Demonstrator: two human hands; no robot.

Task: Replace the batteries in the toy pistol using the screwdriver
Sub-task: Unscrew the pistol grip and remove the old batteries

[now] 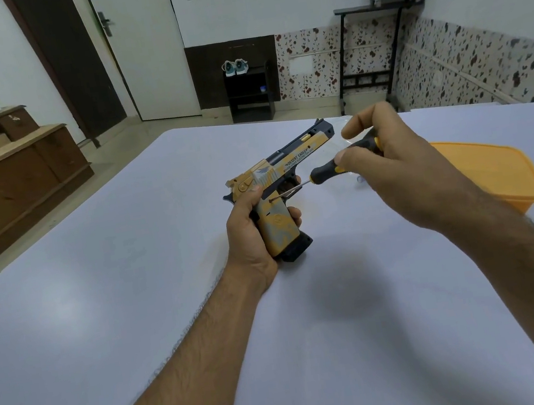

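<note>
From the head view, an orange container (pixel 496 168) sits at the desk's (pixel 104 330) right edge, lid on, contents hidden. The left hand (pixel 250 236) grips the toy pistol (pixel 278 193) mid-desk, above the surface. The right hand (pixel 401 161) pinches the screwdriver (pixel 339 162), tip touching the pistol's grip. Bare desk stretches near and left.

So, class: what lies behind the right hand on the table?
An orange container shows behind the right hand; its near-left part is covered. Something small and clear beside it is too hidden to identify.
</note>
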